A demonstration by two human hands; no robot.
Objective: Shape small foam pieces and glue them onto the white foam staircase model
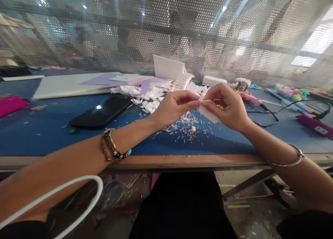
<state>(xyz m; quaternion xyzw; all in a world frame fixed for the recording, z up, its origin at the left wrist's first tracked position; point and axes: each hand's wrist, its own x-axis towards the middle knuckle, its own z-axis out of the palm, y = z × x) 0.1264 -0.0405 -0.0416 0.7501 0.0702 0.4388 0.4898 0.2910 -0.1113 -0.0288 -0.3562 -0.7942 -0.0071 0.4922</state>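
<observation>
My left hand [175,107] and my right hand [225,105] meet above the blue table, fingertips pinched together. Between them is a small white piece of thin sheet [208,114], one flat corner of it hanging below my right thumb. Fingers cover the rest of it. Tiny white scraps [188,126] are scattered on the table under my hands. Just behind my left hand lies a heap of crumpled white pieces [151,102].
A black phone [102,112] lies at left, near white and lilac sheets [104,80]. A white block [169,66] stands behind the heap. At right are a black cable [272,123], a purple device [314,125] and fluffy coloured pieces [292,93]. Perforated metal mesh [166,27] rises behind the table.
</observation>
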